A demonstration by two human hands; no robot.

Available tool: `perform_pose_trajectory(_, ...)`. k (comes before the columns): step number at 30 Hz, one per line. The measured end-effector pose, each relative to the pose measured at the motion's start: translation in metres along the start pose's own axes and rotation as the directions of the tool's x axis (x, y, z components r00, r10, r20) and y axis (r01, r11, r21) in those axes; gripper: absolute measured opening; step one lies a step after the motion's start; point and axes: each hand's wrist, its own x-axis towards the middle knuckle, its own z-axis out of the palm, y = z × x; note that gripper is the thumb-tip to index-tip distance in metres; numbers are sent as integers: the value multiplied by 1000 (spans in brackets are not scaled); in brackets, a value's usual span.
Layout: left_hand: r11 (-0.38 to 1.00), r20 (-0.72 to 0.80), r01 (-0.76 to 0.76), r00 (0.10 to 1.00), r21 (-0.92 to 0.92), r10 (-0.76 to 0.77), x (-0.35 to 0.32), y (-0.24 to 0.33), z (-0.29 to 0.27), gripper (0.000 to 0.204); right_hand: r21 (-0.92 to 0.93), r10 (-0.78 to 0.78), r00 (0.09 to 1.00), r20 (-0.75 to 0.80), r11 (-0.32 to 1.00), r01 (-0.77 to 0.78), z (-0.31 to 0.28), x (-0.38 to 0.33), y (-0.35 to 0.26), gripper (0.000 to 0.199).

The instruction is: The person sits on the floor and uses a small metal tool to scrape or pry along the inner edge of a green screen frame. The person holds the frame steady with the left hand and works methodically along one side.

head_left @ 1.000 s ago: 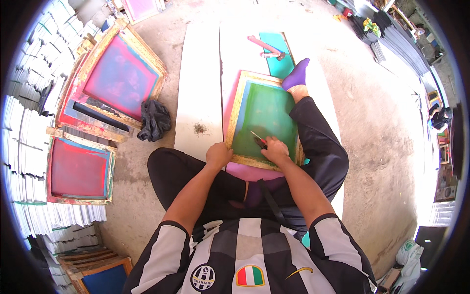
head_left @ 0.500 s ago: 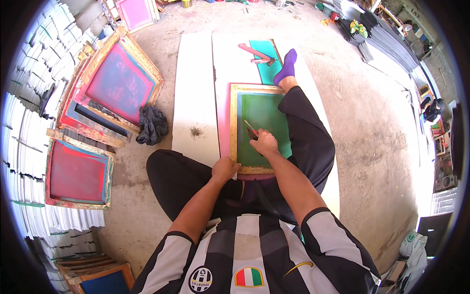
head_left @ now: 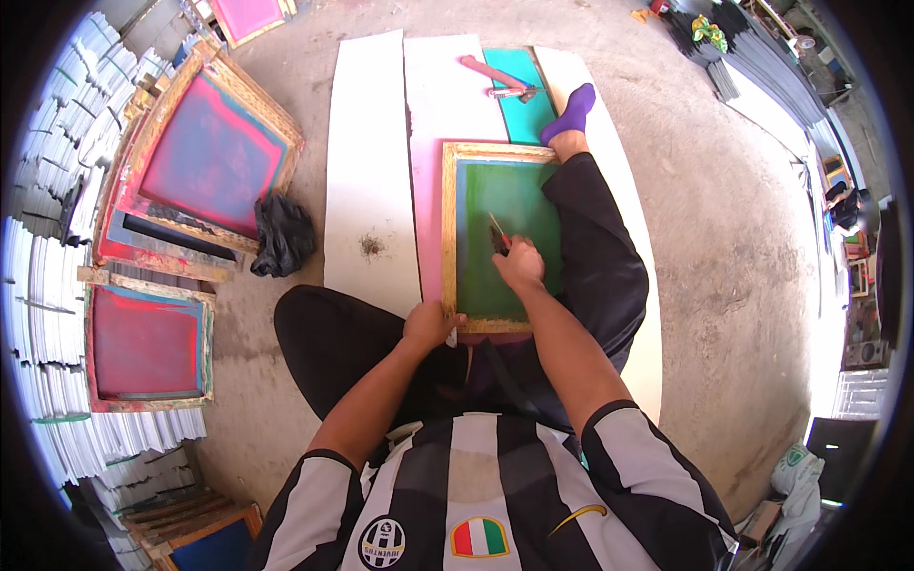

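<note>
A wooden-framed screen with green mesh (head_left: 495, 200) lies flat on white boards (head_left: 367, 171) on the floor in front of me. My left hand (head_left: 430, 324) grips the frame's near left corner. My right hand (head_left: 519, 266) rests on the mesh, shut on a thin red-handled tool (head_left: 497, 231) whose tip points away from me across the green surface. My right leg in black trousers lies along the frame's right side, ending in a purple sock (head_left: 571, 112).
Further framed screens with pink and red mesh (head_left: 205, 157) (head_left: 143, 343) lean at the left against stacks of white sheets (head_left: 48, 190). A black rag (head_left: 281, 233) lies on the concrete. A turquoise panel with a pink-handled tool (head_left: 505, 76) sits beyond the frame.
The green screen has slid away from my lap and further up the boards. My right hand with the tool has moved up the mesh; my left hand stays at the near edge.
</note>
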Motion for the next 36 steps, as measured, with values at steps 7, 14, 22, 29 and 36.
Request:
perform_pose_trajectory(7, 995, 37, 28, 999, -95, -25, -2, 8, -7, 61, -94, 40, 999, 1, 995, -40, 2, 14, -4, 50)
perform_pose_trajectory(14, 985, 77, 88, 994, -151, -77, 1, 7, -19, 59, -131, 5, 1000, 7, 991, -4, 7, 17, 7, 48)
perform_pose_trajectory(22, 994, 99, 81, 992, -80, -73, 8, 17, -11, 55, -21, -265, 962, 64, 964, 266, -21, 19, -6, 34)
perform_pose_trajectory(29, 993, 9, 67, 998, -99, -67, 11, 2, -3, 51, -30, -304, 895, 327, 943, 331, -54, 19, -71, 29)
perform_pose_trajectory(36, 982, -44, 26, 998, -185, -34, 25, -7, -14, 48, 16, -494, 801, 338, 854, 519, -20, 30, -48, 29)
